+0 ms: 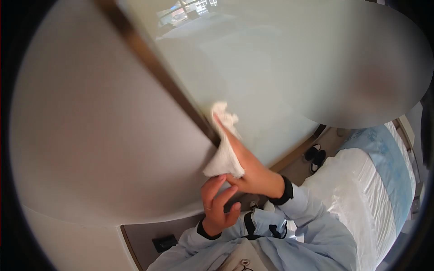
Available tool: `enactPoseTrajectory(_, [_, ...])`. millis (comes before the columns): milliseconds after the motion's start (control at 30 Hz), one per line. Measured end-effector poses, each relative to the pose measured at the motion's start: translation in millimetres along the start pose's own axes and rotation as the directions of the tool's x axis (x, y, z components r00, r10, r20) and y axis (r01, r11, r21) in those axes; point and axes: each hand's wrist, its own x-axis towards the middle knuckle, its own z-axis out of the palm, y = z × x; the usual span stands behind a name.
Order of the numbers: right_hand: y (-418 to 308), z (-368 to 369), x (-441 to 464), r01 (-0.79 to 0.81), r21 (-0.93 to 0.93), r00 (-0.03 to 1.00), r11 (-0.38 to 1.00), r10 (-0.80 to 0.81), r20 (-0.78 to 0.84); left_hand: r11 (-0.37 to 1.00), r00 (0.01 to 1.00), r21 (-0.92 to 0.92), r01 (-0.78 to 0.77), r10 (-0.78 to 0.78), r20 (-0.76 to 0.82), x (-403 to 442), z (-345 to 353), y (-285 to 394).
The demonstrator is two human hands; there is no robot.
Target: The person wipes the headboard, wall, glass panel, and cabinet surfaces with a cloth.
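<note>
A white cloth (224,158) is in my right hand (247,166), which presses it against the lower end of a brown frame strip (167,81) beside a pale glossy panel (253,67). Part of the cloth bunches up past my fingertips, and a corner hangs toward my other hand. Just below and left of the cloth is my left hand (219,205), its fingers apart and curved, with nothing held in it. Its fingertips come close to the cloth's lower edge; whether they touch it I cannot tell.
A grey-white surface (104,126) fills the left side. At the right stands a bed (352,189) with white bedding and a blue runner (389,167). Dark shoes (315,158) lie on the floor beside it. A blurred rounded shape covers the upper right.
</note>
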Motion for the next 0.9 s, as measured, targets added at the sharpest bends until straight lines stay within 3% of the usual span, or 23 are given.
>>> enactPoseTrajectory(33, [-2.8, 0.2, 8.4, -0.006, -0.007, 1.000, 1.000, 0.006, 0.015, 0.998, 0.993, 0.020, -0.063, 0.064, -0.102, -2.3, -0.1, 5.1])
enactPoseTrajectory(167, [-1.6, 8.9, 15.0, 0.006, 0.014, 0.999, 1.000, -0.005, -0.054, 0.982, 0.975, -0.088, -0.167, 0.152, -0.162, -3.0, 0.3, 5.9])
enactPoseTrajectory(200, [7.2, 11.0, 5.9, -0.022, 0.071, 0.998, 0.997, 0.026, -0.065, 0.984, 0.984, -0.068, -0.167, 0.162, -0.075, -5.0, -0.3, 6.1])
enactPoseTrajectory(233, [26.4, 15.8, -8.3, 0.066, -0.022, 0.994, 0.998, -0.067, -0.082, 0.985, 0.986, -0.045, -0.168, 0.168, 0.010, -5.3, 1.5, 5.5])
enactPoseTrajectory(300, [46.0, 27.6, -46.1, -0.305, 0.366, 0.945, 0.879, 0.326, 0.006, 0.980, 0.983, -0.075, -0.183, 0.184, 0.013, -4.7, 11.9, 2.1])
enactPoseTrajectory(333, [45.1, 26.2, -57.8, -0.309, 0.365, 0.945, 0.878, 0.326, 0.017, 0.975, 0.979, -0.103, -0.198, 0.202, 0.030, -3.9, 17.1, 1.9])
enactPoseTrajectory(400, [47.7, 11.0, -73.5, -0.599, 0.398, 0.794, 0.694, 0.579, 0.184, 0.976, 0.978, -0.086, -0.201, 0.205, 0.047, 2.5, 29.2, 6.2])
enactPoseTrajectory(433, [52.8, 3.7, -79.2, -0.600, 0.381, 0.797, 0.703, 0.568, 0.206, 0.976, 0.975, -0.070, -0.205, 0.210, 0.073, 9.4, 40.1, 8.9])
enactPoseTrajectory(500, [64.3, -7.4, -88.7, -0.641, 0.305, 0.718, 0.704, 0.691, -0.087, 0.973, 0.975, -0.075, -0.219, 0.220, 0.006, 20.4, 64.7, 16.0])
enactPoseTrajectory(533, [53.7, -34.6, -69.5, -0.741, -0.358, 0.616, 0.569, 0.787, -0.025, 0.972, 0.974, -0.062, -0.225, 0.222, -0.046, 27.7, 83.9, 20.9])
enactPoseTrajectory(567, [39.3, -58.5, -51.1, -0.467, -0.861, 0.532, 0.200, 0.842, -0.092, 0.963, 0.959, -0.032, -0.268, 0.264, -0.102, 33.2, 97.2, 23.5])
enactPoseTrajectory(600, [57.5, -83.4, -57.6, -0.428, -0.875, 0.549, 0.225, 0.834, -0.055, 0.967, 0.959, 0.004, -0.253, 0.252, -0.128, 41.5, 107.8, 25.4])
enactPoseTrajectory(633, [90.2, -115.6, -75.6, -0.505, -0.633, 0.827, 0.588, 0.540, -0.158, 0.950, 0.938, 0.093, -0.298, 0.310, -0.155, 50.5, 118.2, 27.9])
enactPoseTrajectory(667, [121.8, -145.1, -94.0, -0.354, -0.317, 0.899, 0.880, 0.227, -0.375, 0.927, 0.918, 0.182, -0.328, 0.359, -0.172, 56.4, 128.7, 31.8])
enactPoseTrajectory(700, [138.9, -162.4, -100.6, -0.028, -0.015, 0.765, 0.999, 0.012, -0.644, 0.931, 0.909, 0.205, -0.302, 0.346, -0.232, 64.4, 137.6, 33.1])
enactPoseTrajectory(733, [101.5, -160.0, -47.4, 0.052, -0.156, 0.806, 0.986, -0.134, -0.576, 0.932, 0.910, 0.240, -0.271, 0.329, -0.251, 71.5, 145.3, 35.1])
enactPoseTrajectory(767, [43.9, -153.5, 17.5, 0.102, -0.396, 0.915, 0.912, -0.242, -0.322, 0.933, 0.886, 0.256, -0.251, 0.328, -0.327, 79.0, 150.5, 35.6])
enactPoseTrajectory(800, [15.5, -143.7, 55.0, 0.178, -0.487, 0.952, 0.855, -0.274, -0.134, 0.932, 0.856, 0.272, -0.239, 0.334, -0.394, 85.5, 153.3, 34.4])
enactPoseTrajectory(867, [11.4, -120.1, 79.6, 0.249, -0.491, 0.954, 0.835, -0.300, -0.027, 0.898, 0.839, 0.383, -0.215, 0.371, -0.398, 92.4, 153.0, 30.9])
enactPoseTrajectory(900, [25.1, -106.3, 79.2, 0.237, -0.651, 0.950, 0.721, -0.313, 0.000, 0.899, 0.874, 0.423, -0.112, 0.292, -0.389, 95.1, 149.7, 28.3])
